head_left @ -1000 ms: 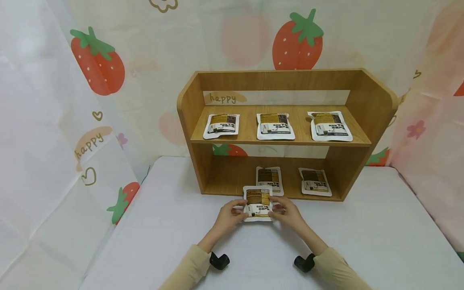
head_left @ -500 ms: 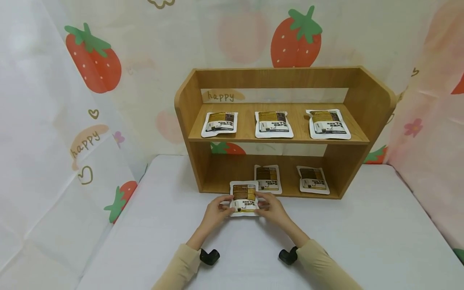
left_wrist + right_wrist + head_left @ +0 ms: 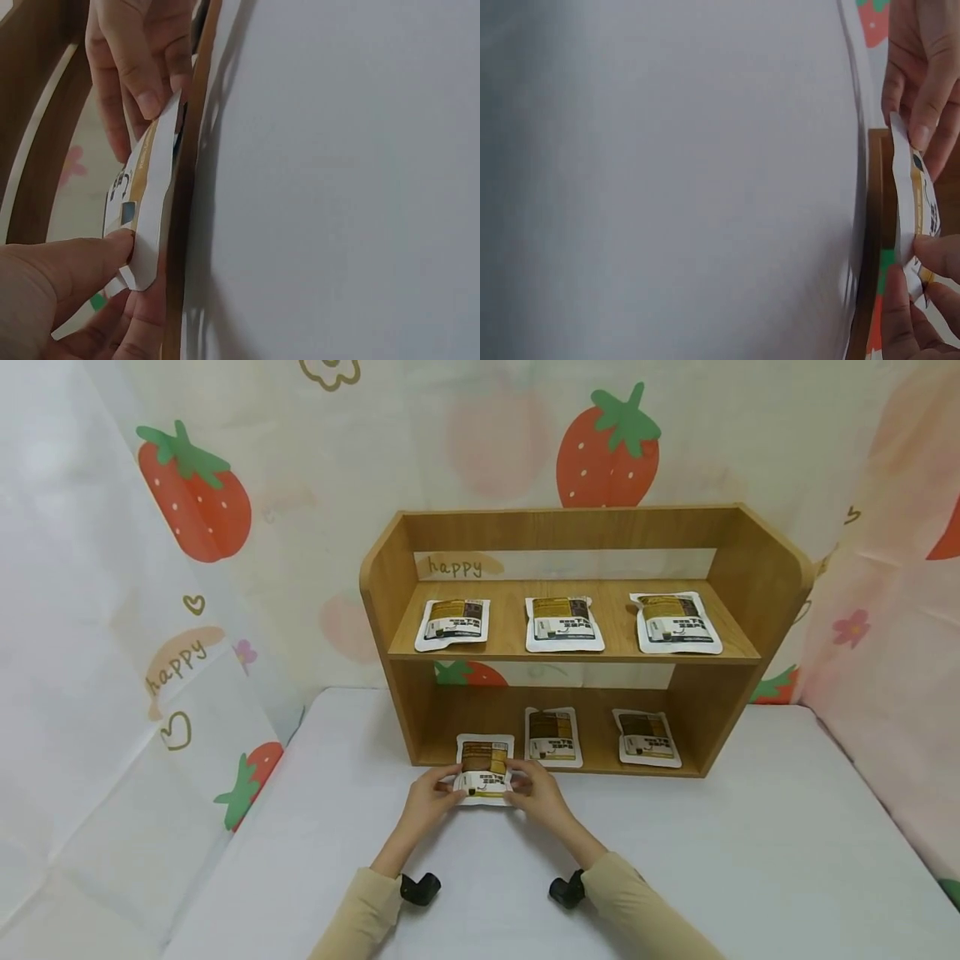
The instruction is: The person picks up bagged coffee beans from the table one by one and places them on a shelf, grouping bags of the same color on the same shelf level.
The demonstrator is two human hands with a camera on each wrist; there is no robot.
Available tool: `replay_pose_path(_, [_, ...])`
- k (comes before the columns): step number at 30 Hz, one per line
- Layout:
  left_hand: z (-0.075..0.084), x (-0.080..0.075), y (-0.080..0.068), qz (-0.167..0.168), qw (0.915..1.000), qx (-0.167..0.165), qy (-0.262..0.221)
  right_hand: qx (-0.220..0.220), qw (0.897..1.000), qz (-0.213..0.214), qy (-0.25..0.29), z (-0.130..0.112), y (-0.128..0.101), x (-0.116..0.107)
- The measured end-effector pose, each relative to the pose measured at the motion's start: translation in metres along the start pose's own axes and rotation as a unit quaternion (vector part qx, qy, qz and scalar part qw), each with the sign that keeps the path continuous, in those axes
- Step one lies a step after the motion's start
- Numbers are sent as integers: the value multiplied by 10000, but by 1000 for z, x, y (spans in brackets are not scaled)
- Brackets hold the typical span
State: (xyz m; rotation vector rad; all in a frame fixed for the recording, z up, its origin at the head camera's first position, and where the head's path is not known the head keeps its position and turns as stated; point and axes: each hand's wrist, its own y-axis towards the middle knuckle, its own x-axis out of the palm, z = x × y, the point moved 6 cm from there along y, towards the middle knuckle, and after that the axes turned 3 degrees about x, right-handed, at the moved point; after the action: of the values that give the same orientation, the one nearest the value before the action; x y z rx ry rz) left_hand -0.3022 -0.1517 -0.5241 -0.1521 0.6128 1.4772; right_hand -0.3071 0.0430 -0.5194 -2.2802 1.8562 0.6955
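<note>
A flat white food pouch [image 3: 483,770] with a brown and gold label is held by both hands at the front edge of the lower shelf, left of centre. My left hand [image 3: 424,803] pinches its left edge between thumb and fingers. On the opposite edge, my right hand [image 3: 543,799] pinches it the same way. In the left wrist view the pouch [image 3: 150,199] is seen edge-on, close over the shelf's wooden front edge. The right wrist view shows the right thumb [image 3: 939,255] on the pouch's printed face and fingers behind it.
A two-tier wooden shelf [image 3: 420,710] stands on the white table [image 3: 480,877]. Two similar pouches lie on its lower tier, the nearer one [image 3: 552,739] just right of the held pouch. Three more, including a left one [image 3: 453,624], lie on the upper tier.
Both hands have carried the pouch leftward along the lower shelf's front edge. It previously overlapped the middle lower pouch and now sits left of it.
</note>
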Motion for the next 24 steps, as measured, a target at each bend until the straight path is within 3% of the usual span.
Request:
replay_pose_path(17, [-3,-16,20,378,9987,123,313,239,9994,248,-35,-1,29,13])
replay_pose_path(24, [-3,-18,30,401,9979,384,345,253,9991,333,8,-6,36,14])
